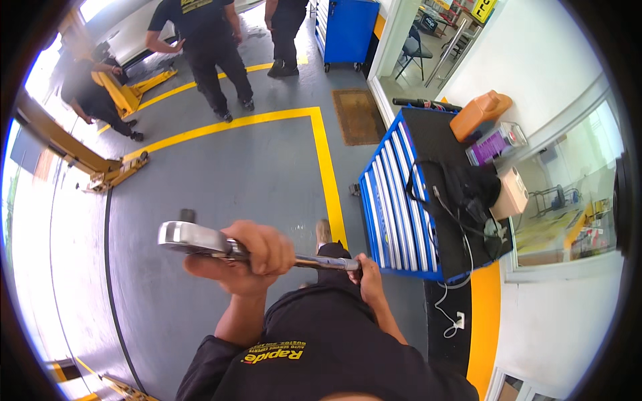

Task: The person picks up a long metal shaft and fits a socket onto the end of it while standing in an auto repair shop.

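A long chrome torque wrench [313, 261] lies across the front of my body, its broad ratchet head pointing left. My left hand [249, 260] is wrapped round its neck, just right of the head; the fingers are slightly blurred. A short dark piece, perhaps the square drive or a socket, sticks up from the far side of the head [190, 236]. At the other end, my right hand [370, 279] is closed round the handle, lower and nearer my body. That hand covers the handle's tip.
A blue tool cabinet [401, 200] stands at my right, bearing an orange jug [480, 115], a purple-labelled can [496, 144], a black bag [461, 194] and cables. Yellow lines mark the grey floor [221, 174]. Several people [204, 47] are ahead, near yellow lift parts [124, 93] and another blue cabinet [349, 30].
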{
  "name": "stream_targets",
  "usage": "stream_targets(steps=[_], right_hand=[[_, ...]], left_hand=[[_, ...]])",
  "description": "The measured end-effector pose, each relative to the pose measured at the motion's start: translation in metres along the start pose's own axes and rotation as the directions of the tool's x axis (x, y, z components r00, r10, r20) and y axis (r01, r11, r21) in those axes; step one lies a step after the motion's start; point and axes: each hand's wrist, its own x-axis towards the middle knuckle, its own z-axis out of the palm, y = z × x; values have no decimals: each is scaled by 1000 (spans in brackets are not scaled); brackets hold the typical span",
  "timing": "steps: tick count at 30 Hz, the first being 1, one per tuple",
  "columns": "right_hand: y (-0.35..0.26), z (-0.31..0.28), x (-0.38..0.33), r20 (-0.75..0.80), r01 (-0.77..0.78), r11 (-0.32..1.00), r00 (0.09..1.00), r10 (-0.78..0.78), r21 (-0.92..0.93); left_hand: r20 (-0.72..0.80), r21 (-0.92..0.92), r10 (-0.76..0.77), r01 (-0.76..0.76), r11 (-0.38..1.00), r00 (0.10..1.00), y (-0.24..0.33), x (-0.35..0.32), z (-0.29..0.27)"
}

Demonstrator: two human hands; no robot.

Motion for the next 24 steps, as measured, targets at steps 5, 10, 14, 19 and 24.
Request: stream_targets(steps=[5, 10, 14, 19, 24], right_hand=[[-53, 2, 152, -104, 96, 828, 978, -183, -552], [-136, 4, 341, -216, 118, 770, 923, -317, -627], [-254, 43, 487, -49, 224, 657, 928, -370, -720], [-340, 101, 650, 57, 368, 671, 897, -438, -644], [-353, 152, 796, 109, 320, 717, 940, -325, -619]], left_hand=[[128, 119, -141, 126, 985, 982, -85, 119, -87], [102, 529, -254, 164, 832, 962, -127, 215, -159], [37, 737, -231, 129, 663, 972, -126, 284, -224], [-45, 680, -190, 169, 713, 981, -155, 364, -326], [-66, 556, -121, 137, 820, 990, -196, 466, -426]])
